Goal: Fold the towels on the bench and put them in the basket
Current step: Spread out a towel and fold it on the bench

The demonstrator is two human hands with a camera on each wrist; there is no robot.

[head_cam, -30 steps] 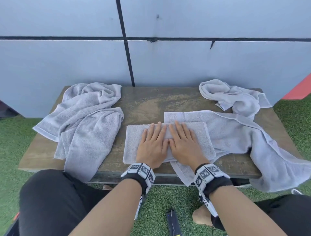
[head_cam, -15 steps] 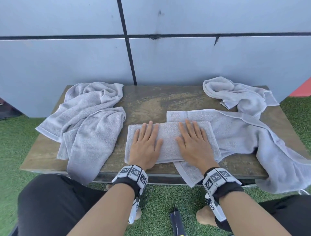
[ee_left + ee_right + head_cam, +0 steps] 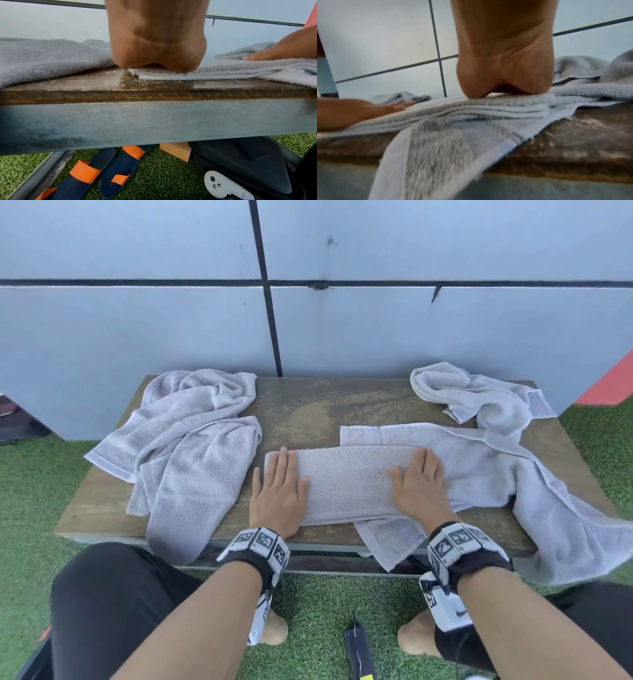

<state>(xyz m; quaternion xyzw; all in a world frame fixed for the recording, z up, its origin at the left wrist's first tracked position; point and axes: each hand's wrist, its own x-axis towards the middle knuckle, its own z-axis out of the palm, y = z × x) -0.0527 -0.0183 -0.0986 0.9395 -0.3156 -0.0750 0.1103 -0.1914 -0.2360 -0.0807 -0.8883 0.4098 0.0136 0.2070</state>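
Note:
A folded grey towel [image 3: 349, 484] lies as a long strip on the wooden bench [image 3: 308, 412], near its front edge. My left hand [image 3: 279, 487] presses flat on the strip's left end, fingers straight. My right hand [image 3: 419, 484] presses flat on its right end. In the left wrist view the heel of my left hand [image 3: 157, 54] sits on the layered towel edge [image 3: 188, 75]. The right wrist view shows my right palm [image 3: 505, 75] on the stacked folds [image 3: 488, 108]. No basket is in view.
A crumpled grey towel pile [image 3: 185, 446] covers the bench's left end and hangs over the front. Another loose towel [image 3: 513, 467] sprawls from the back right and drapes off the right front. A tiled wall [image 3: 308, 320] stands behind. Sandals [image 3: 96, 173] and a black bag [image 3: 240, 162] lie under the bench.
Both hands slid apart along the folded towel, from side by side at its middle out to its left and right ends, palms flat throughout.

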